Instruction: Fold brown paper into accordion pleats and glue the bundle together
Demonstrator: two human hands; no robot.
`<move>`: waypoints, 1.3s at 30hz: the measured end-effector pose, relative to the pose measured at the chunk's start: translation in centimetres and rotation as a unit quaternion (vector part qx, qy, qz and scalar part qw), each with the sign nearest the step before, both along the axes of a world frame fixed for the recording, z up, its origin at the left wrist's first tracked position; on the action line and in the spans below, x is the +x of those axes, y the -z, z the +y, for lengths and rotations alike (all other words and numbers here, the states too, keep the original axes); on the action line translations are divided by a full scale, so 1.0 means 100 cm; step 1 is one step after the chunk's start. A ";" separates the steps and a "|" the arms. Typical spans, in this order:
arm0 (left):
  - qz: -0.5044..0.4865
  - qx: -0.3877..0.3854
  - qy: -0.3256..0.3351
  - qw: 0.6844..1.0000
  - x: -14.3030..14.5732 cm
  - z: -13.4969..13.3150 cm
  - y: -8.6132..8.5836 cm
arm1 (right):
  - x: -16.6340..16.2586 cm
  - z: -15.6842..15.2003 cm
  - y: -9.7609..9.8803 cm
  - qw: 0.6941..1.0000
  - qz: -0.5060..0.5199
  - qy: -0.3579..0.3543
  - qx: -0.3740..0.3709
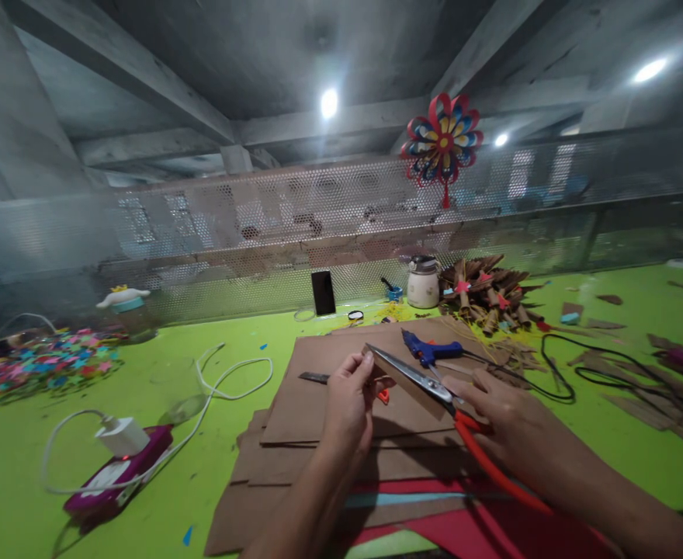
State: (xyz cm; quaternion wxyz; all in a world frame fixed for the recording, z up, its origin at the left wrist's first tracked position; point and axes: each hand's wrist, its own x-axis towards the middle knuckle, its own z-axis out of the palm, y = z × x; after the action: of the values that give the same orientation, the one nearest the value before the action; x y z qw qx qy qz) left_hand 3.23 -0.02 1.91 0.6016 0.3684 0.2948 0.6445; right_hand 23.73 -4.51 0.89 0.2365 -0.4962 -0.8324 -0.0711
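Observation:
My left hand [350, 396] is closed, its thumb and fingers pinching the left end of a narrow brown cardboard strip [420, 394]. In my right hand [507, 419] is a pair of scissors [414, 374] with red handles. The metal blades point left, lying along the strip, and their tips come close to my left thumb. Whether the blades are parted is hard to make out. Beneath both hands lies a stack of brown cardboard sheets [295, 419]. A utility knife [313, 377] rests on the top sheet, partly behind my left hand. Just beyond the scissors sits a blue glue gun [431, 349].
Red paper [475, 532] pokes out under the cardboard. At left are a purple power strip [120, 473] with a white charger and paper stars [44, 357]. A phone [323, 293], a white jar [423, 283] and a cardboard pile [487, 291] stand along the mesh partition.

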 end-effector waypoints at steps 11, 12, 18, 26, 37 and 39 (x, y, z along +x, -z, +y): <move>0.014 -0.001 -0.001 1.000 -0.001 0.002 0.000 | 0.003 0.004 -0.004 0.998 0.050 0.040 0.014; 0.011 -0.004 -0.004 1.000 -0.002 0.002 -0.001 | 0.006 0.008 -0.003 0.997 0.057 0.055 0.022; -0.065 -0.021 0.028 0.997 -0.005 0.004 -0.005 | 0.028 0.040 0.014 0.992 0.069 0.102 0.016; -0.090 -0.098 0.059 0.989 -0.008 0.006 -0.011 | 0.015 0.059 0.001 0.985 0.171 0.017 -0.025; 0.026 -0.041 0.047 0.998 -0.009 0.011 -0.005 | -0.048 0.062 -0.020 0.847 0.441 -0.158 -0.250; 0.033 -0.018 0.026 0.999 -0.009 0.014 -0.003 | -0.054 0.061 -0.023 0.825 0.471 -0.179 -0.254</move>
State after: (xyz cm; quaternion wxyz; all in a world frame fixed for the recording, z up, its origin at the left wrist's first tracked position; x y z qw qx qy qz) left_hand 2.36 1.34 2.19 0.6146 0.3866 0.3165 0.6104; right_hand 18.36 1.60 3.15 0.4742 -0.3540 -0.6825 0.4290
